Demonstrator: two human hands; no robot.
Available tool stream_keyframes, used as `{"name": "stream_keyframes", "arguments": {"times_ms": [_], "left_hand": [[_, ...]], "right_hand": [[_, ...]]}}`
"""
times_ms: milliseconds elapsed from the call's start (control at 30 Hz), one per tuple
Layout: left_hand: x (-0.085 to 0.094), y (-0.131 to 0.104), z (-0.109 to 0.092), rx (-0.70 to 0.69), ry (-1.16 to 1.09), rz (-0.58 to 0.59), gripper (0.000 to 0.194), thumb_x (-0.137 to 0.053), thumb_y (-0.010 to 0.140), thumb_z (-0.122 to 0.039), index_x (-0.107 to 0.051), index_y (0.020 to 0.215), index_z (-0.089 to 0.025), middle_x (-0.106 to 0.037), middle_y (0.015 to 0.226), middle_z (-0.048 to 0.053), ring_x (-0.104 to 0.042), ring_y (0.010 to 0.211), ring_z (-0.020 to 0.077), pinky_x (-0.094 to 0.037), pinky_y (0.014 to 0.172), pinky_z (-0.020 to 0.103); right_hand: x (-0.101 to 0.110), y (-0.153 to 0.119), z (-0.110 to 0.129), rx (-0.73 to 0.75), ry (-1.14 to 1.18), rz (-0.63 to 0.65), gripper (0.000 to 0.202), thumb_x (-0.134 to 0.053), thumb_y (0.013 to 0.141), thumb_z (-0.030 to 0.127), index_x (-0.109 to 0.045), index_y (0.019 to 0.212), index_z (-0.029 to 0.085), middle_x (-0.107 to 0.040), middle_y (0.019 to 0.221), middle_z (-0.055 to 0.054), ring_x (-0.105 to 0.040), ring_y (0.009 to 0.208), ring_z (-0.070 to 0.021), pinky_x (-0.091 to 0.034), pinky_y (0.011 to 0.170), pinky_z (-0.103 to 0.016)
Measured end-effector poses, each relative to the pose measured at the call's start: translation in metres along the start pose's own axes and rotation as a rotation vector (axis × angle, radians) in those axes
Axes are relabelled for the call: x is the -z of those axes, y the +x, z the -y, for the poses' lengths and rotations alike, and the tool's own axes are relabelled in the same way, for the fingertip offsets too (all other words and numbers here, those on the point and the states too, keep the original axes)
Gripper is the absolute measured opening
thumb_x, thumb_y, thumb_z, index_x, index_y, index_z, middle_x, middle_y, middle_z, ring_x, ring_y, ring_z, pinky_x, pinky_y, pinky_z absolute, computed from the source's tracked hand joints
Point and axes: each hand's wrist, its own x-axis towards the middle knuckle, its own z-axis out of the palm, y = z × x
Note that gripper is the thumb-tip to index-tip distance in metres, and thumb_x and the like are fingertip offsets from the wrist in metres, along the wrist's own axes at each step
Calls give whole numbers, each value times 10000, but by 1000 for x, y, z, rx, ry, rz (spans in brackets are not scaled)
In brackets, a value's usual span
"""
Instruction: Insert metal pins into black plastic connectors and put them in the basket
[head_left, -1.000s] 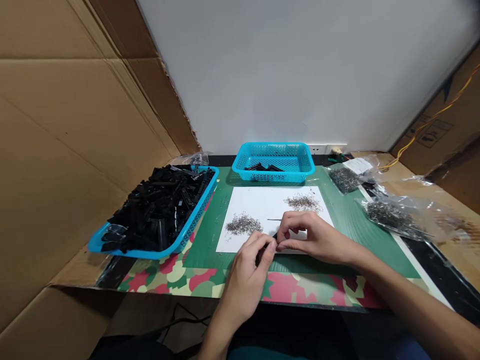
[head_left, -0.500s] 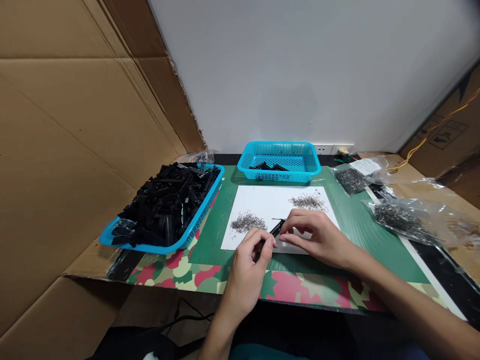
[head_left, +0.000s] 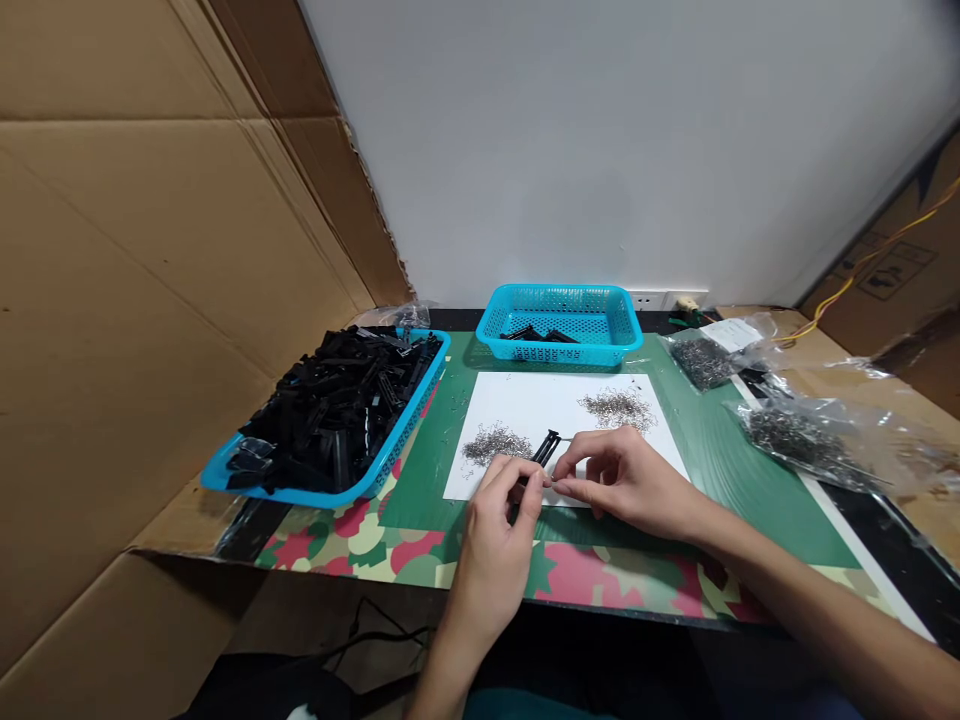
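A grey-white wall (head_left: 525, 150) stands along the far edge of the table (head_left: 874, 525), a socket (head_left: 646, 299) low on it. A brown cardboard panel (head_left: 135, 250) borders the left edge; printed cardboard (head_left: 896, 265) stands beyond the right. Floor (head_left: 300, 590) shows below the near edge.

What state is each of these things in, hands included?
Left hand, closed on a black part
Black part, held, one end sticking out
Right hand, fingers curled, any contents too small to tell
Left basket, heaped with black pieces
Back basket, only partly filled
White sheet, flat
Metal pieces, two loose piles
Clear bags, holding metal pieces
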Motion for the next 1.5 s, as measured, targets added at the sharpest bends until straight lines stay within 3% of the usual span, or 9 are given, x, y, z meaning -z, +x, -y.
{"name": "stream_keyframes", "arguments": {"times_ms": [200,367,467,600,733,933,1267,1500], "left_hand": [[-1,-1,1,4,57,-5,291,-458,1086,-408,-661,966,-239,-585,936,5,-547,833,168,-405,763,273],[0,-5,-3,11,55,43,308,-432,1092,-418,-672,1006,-244,-606,980,18,-582,889,177,-436,808,269],[0,-6,-1,9,43,71,282,-441,1090,-387,-684,1175,-273,-639,1034,25,-608,905,173,-460,826,263],[-1,-6,5,68,39,40,398,-619,1008,-402,-649,1392,-303,-697,1008,19,-576,714,139,-484,718,251],[-4,-5,7,61,44,75,301,-702,955,-395,-794,1213,-272,-779,1006,43,-644,803,182,-506,733,273],[-6,-4,4,69,32,105,209,-737,922,-265,-835,1104,-293,-817,1085,25,-717,981,234,-538,830,309],[-5,-5,6,90,47,100,223,-751,913,-268,-833,1118,-297,-822,1068,26,-727,971,243,-557,822,325],[-6,-6,8,79,52,111,244,-662,968,-275,-824,1147,-303,-822,1075,28,-736,958,236,-568,835,331]], "right_hand": [[-5,0,-4,27,-5,-43,264,-725,954,434,-805,939,183,-746,903,-44,-631,536,-90,-501,524,-227],[4,0,-1,-89,71,-64,235,-727,923,391,-755,886,161,-649,592,-1,-596,474,-118,-441,420,-207],[17,-1,-2,-165,38,-137,182,-757,864,335,-739,841,155,-612,527,5,-562,442,-121,-416,382,-205],[31,-1,-6,-272,-9,-134,183,-755,820,311,-717,749,146,-585,484,3,-509,393,-108,-399,366,-215],[33,0,-8,-324,18,-44,178,-730,799,277,-684,680,152,-579,492,10,-494,381,-99,-387,367,-215],[25,4,-12,-330,-28,-36,117,-674,777,213,-685,678,151,-613,514,-1,-483,371,-97,-344,369,-218],[16,5,-9,-217,-237,-139,117,-655,737,152,-713,636,150,-620,492,-7,-520,429,-116,-358,433,-232],[13,4,-12,-120,-355,-171,117,-648,731,127,-737,660,153,-645,548,-10,-536,510,-123,-362,487,-238]]}}
